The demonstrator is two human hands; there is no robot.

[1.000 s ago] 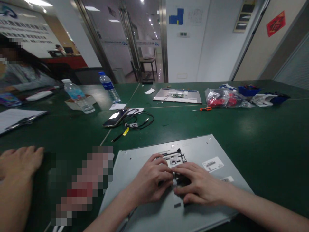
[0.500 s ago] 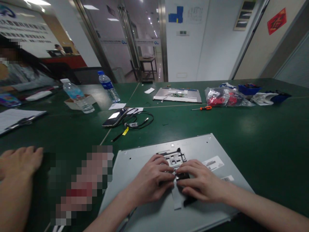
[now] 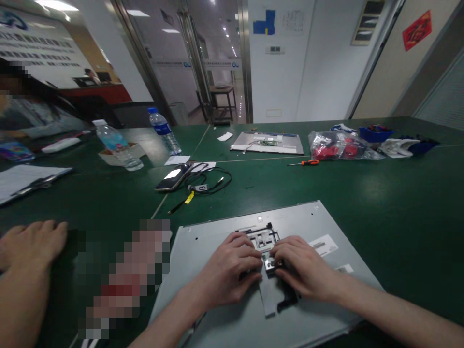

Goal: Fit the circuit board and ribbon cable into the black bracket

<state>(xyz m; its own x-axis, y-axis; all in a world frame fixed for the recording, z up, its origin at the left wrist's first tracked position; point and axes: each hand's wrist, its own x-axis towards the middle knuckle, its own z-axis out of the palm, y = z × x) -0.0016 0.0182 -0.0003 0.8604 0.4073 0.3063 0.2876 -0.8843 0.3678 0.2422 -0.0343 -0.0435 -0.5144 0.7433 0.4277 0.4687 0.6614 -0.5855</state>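
A flat grey metal panel (image 3: 210, 246), like the back of a screen, lies on the green table. On its middle sits a black-and-silver bracket (image 3: 264, 240) with cut-outs and a long pale strip towards me. My left hand (image 3: 232, 268) is closed at the bracket's left edge, its fingertips curled and pressed together. My right hand (image 3: 304, 268) pinches the bracket's right side, thumb and fingers around a small shiny metal piece (image 3: 270, 264). Its fingers partly hide the bracket. A black curved part (image 3: 288, 300) shows below the right thumb.
Another person's hand (image 3: 34, 244) rests on the table at the left, near a blurred-out patch. Beyond the panel lie a phone (image 3: 174, 178), a coiled black cable (image 3: 208, 191), an orange screwdriver (image 3: 308, 163), a second panel (image 3: 268, 143), and water bottles (image 3: 163, 130).
My right hand has shifted slightly right and its fingers have drawn back, uncovering the shiny metal piece and more of the black curved part. My left hand stays nearly in place.
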